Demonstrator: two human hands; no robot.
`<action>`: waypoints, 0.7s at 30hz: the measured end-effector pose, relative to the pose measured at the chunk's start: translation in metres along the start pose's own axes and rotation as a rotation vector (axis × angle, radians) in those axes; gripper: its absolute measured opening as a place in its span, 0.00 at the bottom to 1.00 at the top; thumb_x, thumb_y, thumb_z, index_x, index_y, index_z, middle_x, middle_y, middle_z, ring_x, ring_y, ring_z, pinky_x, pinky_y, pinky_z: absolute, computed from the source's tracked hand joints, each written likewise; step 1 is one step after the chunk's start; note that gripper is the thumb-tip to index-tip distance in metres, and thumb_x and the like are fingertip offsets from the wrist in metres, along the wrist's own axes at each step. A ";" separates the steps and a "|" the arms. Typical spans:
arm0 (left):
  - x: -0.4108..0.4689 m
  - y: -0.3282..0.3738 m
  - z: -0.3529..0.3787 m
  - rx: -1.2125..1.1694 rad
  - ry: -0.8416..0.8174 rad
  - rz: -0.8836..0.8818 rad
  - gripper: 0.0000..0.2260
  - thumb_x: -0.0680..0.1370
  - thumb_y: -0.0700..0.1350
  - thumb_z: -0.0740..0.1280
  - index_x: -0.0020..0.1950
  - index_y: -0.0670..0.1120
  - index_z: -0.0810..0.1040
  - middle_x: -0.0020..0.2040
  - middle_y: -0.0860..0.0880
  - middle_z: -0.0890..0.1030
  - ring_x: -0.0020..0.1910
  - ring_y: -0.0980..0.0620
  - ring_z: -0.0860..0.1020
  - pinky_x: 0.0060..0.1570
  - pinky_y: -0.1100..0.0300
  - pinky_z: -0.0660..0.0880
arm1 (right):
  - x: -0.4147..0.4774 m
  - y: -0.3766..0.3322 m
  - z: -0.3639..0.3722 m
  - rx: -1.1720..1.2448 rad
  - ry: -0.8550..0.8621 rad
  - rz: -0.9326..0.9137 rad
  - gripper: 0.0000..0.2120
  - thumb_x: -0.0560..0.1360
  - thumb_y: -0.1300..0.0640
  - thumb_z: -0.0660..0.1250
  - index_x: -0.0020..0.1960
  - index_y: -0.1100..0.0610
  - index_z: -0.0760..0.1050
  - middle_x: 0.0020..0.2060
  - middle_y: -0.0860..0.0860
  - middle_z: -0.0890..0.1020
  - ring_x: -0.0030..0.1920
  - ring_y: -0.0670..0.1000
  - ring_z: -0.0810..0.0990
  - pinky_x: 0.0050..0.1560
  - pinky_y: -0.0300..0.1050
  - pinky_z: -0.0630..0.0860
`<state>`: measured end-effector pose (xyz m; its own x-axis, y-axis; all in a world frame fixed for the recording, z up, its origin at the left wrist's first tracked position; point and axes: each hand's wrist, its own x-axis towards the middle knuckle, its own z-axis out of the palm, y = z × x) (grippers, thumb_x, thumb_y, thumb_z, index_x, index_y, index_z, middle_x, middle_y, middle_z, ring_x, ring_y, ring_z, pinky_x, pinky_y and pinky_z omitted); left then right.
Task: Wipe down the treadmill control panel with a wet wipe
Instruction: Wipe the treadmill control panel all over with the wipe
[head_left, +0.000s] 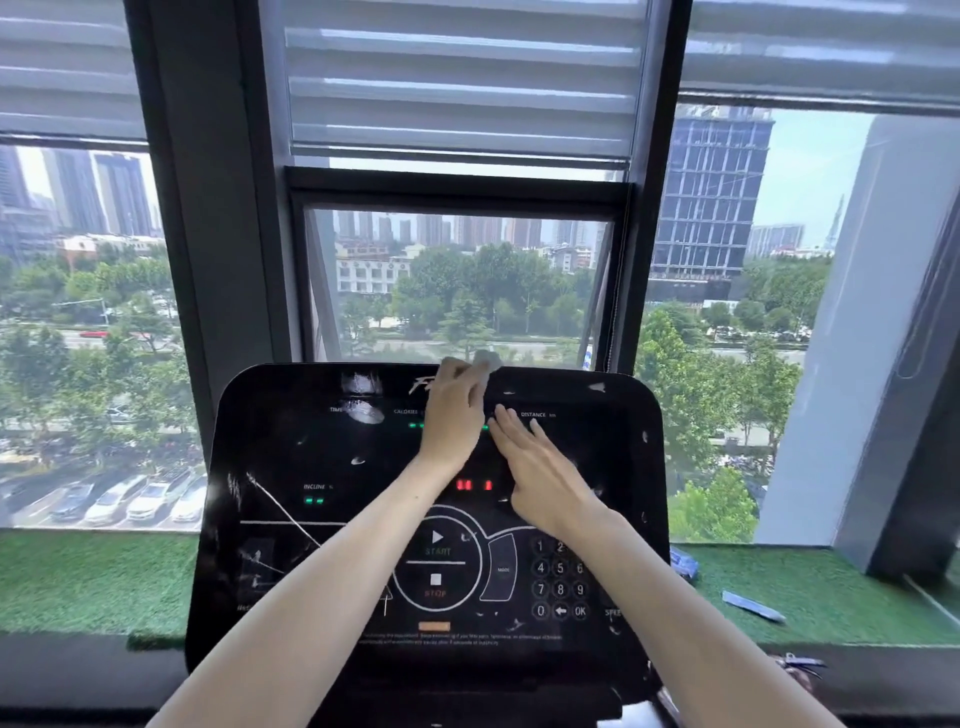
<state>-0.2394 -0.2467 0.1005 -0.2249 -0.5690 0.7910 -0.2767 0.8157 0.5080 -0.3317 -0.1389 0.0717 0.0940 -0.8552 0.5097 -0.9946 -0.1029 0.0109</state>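
A tall window with half-lowered blinds and a city view is faced, with a ledge of green artificial turf below it. The treadmill control panel stands in front of it. The wiping is judged to be under way along the panel's upper edge. The wet wipe, pale and bunched, is pinched in the curled fingers of the left hand and held at the top rim near the centre. The right hand is laid flat on the panel just beside the DISTANCE label, fingers straight and close together, with nothing held. The panel is glossy black, lit with red and green readouts, and marked with pale smears and streaks, mostly on its left half. Next, the wipe would probably need to be drawn down across the display and the number keypad, lightly enough that no button is pressed.
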 end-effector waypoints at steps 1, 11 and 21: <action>0.002 -0.001 0.000 -0.009 0.007 -0.010 0.11 0.81 0.43 0.60 0.61 0.49 0.79 0.47 0.48 0.72 0.43 0.55 0.71 0.50 0.64 0.68 | -0.005 0.005 -0.002 -0.001 0.027 -0.003 0.40 0.67 0.73 0.56 0.76 0.62 0.46 0.75 0.55 0.44 0.75 0.49 0.41 0.73 0.43 0.39; 0.001 0.012 0.012 -0.033 0.078 0.027 0.11 0.81 0.44 0.60 0.61 0.50 0.78 0.41 0.56 0.71 0.41 0.61 0.70 0.49 0.73 0.66 | -0.041 0.053 -0.011 -0.030 0.097 0.131 0.40 0.68 0.73 0.58 0.75 0.63 0.43 0.75 0.56 0.44 0.75 0.50 0.40 0.73 0.44 0.38; -0.003 0.021 0.031 -0.026 0.130 -0.033 0.10 0.80 0.43 0.62 0.55 0.43 0.81 0.44 0.46 0.74 0.42 0.53 0.73 0.50 0.69 0.69 | -0.045 0.067 -0.006 -0.023 0.088 0.046 0.41 0.69 0.72 0.61 0.75 0.64 0.44 0.75 0.57 0.43 0.75 0.52 0.41 0.74 0.45 0.40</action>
<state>-0.2737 -0.2315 0.0985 -0.0922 -0.5785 0.8105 -0.2577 0.8001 0.5417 -0.4030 -0.1046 0.0546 0.0446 -0.8107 0.5838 -0.9987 -0.0516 0.0046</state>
